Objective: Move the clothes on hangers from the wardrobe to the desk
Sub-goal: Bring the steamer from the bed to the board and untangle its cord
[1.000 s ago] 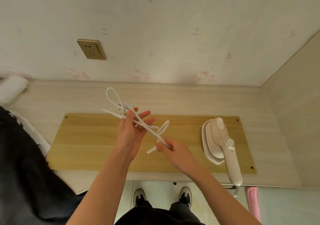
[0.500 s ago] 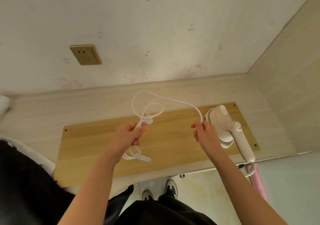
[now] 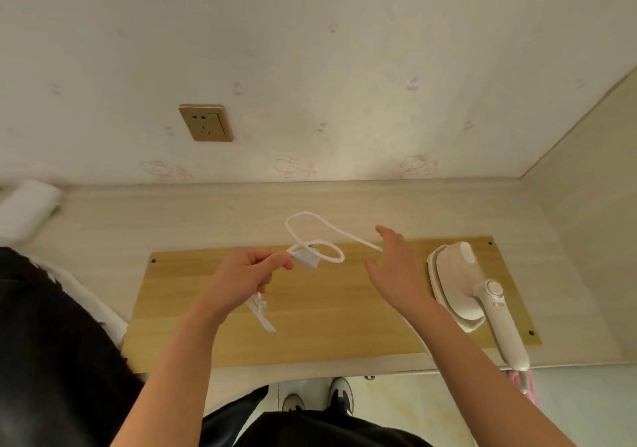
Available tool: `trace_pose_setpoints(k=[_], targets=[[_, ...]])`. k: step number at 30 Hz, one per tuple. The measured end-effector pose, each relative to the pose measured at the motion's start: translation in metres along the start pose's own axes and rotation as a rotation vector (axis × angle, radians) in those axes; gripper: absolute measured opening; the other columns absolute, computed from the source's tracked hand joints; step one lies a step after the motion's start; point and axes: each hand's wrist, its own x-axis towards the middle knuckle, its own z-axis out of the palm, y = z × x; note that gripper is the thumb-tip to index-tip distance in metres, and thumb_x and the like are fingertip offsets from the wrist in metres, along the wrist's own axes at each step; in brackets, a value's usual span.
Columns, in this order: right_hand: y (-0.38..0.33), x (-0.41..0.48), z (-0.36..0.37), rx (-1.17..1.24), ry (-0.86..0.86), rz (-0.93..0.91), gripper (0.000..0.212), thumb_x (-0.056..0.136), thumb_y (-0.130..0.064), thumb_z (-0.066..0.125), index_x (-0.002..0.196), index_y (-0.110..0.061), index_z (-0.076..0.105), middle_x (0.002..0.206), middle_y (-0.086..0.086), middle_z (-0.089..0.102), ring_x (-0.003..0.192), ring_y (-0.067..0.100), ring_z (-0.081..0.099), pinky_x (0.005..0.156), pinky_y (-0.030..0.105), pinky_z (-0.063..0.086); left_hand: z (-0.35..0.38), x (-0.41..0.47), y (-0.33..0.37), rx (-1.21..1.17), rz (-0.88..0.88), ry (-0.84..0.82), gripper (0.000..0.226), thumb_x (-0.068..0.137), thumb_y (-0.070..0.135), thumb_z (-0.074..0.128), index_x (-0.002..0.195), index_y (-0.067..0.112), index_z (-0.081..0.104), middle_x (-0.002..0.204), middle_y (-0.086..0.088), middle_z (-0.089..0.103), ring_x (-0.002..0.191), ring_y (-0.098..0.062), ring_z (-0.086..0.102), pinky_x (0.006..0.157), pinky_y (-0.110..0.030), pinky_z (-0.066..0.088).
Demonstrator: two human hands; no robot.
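Now pinching a white power cord [image 3: 303, 212] just behind its plug [image 3: 305, 260] with the left grip [image 3: 246, 276], thumb and forefinger pressed together on it, the other fingers curled. Held in the air above a pale wooden board [image 3: 327, 326], with two loops of cord standing out past the plug and a short folded bundle of it dangling below the wrist. Right grip [image 3: 396, 267] spread, fingers straight and apart, palm turned toward the left one, with the far loop of the cord running to its forefinger; whether touching or just behind it, cannot tell. Further right on the board, a white handheld garment steamer [image 3: 462, 284] lying flat, handle pointing over the table's near edge. Board flat on the light wood-grain table [image 3: 172, 215], which runs to a wall with a brass-coloured wall socket [image 3: 205, 122]. As for the task's clothes: a dark garment [image 3: 51, 343] heaped at the far left, covering the table's left end, well apart from both grips; whether on a hanger, cannot tell. Beyond it, a blurred white roll [image 3: 27, 205] against the wall. Down at the floor, a pair of pale shoes [image 3: 339, 395], and something pink [image 3: 527, 384] hanging below the steamer's handle.
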Motion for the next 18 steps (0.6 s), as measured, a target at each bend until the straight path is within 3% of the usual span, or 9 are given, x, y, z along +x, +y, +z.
trace_pose_setpoints(k=[3,6,10,15,18], targets=[[-0.024,0.004,0.002,-0.012,-0.129,-0.274,0.044,0.091,-0.02,0.058,0.133,-0.025,0.048,0.14,-0.006,0.044,0.133,0.012,0.032,0.101,0.019,0.023,0.002,0.001,0.005,0.008,0.022,-0.006,0.026,0.095,0.027,0.057,0.085,0.011,0.075,0.049,0.007,0.033,0.047,-0.008,0.03,0.049,-0.016,0.034],[-0.034,0.011,0.007,0.007,-0.194,-0.375,0.026,0.088,-0.026,0.061,0.114,-0.03,0.062,0.123,-0.013,0.057,0.12,0.007,0.046,0.098,0.018,0.03,0.001,0.0,0.01,0.024,0.046,-0.016,0.028,0.096,0.026,0.054,0.086,0.011,0.075,0.05,0.005,0.034,0.047,-0.009,0.031,0.049,-0.014,0.034],[-0.033,0.019,0.007,0.004,-0.243,-0.407,0.005,0.089,-0.031,0.061,0.094,-0.032,0.061,0.109,-0.01,0.064,0.105,0.011,0.057,0.096,0.033,0.043,-0.002,0.0,0.013,0.03,0.051,-0.007,0.028,0.097,0.028,0.053,0.087,0.014,0.075,0.052,0.002,0.037,0.049,-0.01,0.034,0.051,-0.017,0.037],[-0.046,0.027,-0.002,0.198,-0.155,-0.245,0.013,0.098,-0.024,0.047,0.093,-0.017,0.056,0.083,-0.004,0.072,0.081,0.01,0.066,0.071,0.031,0.051,-0.006,-0.001,0.011,0.125,0.087,-0.033,0.028,0.097,0.033,0.052,0.085,0.02,0.075,0.057,-0.001,0.056,0.056,-0.014,0.047,0.06,-0.026,0.041],[-0.046,0.038,-0.006,0.222,-0.135,-0.166,0.015,0.099,-0.02,0.044,0.093,-0.014,0.056,0.076,-0.004,0.071,0.076,0.009,0.067,0.07,0.031,0.052,-0.011,-0.003,0.011,0.153,0.105,-0.009,0.022,0.095,0.029,0.056,0.089,0.024,0.077,0.066,0.007,0.066,0.066,-0.008,0.061,0.067,-0.025,0.049]])
